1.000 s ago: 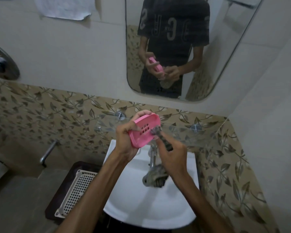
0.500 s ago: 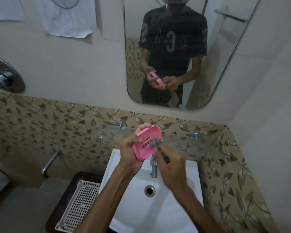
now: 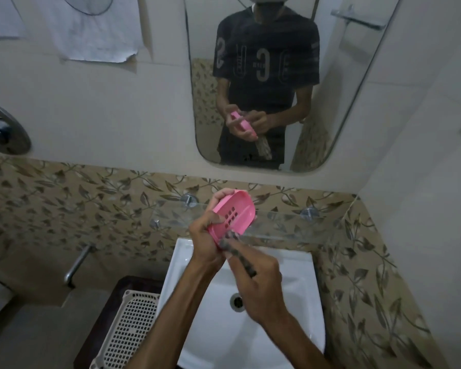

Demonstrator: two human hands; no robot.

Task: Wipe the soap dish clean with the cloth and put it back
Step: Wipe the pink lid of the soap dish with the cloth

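Above the white ceramic basin [image 3: 298,275], the left hand [image 3: 206,245] grips the tilted pink plastic soap dish [image 3: 233,215] while the right hand [image 3: 260,284] presses a dark patterned cloth [image 3: 230,242] against its lower edge.

A single wide-angle camera sits on the person's head, looking forward and down from close above the white sink [image 3: 298,265] toward the tiled wall behind it. Both forearms enter from the bottom edge and meet near the frame's centre. The wall mirror [image 3: 357,123] fills the upper middle, reflecting the person's torso back at the lens. Straight lines bow toward the frame edges.
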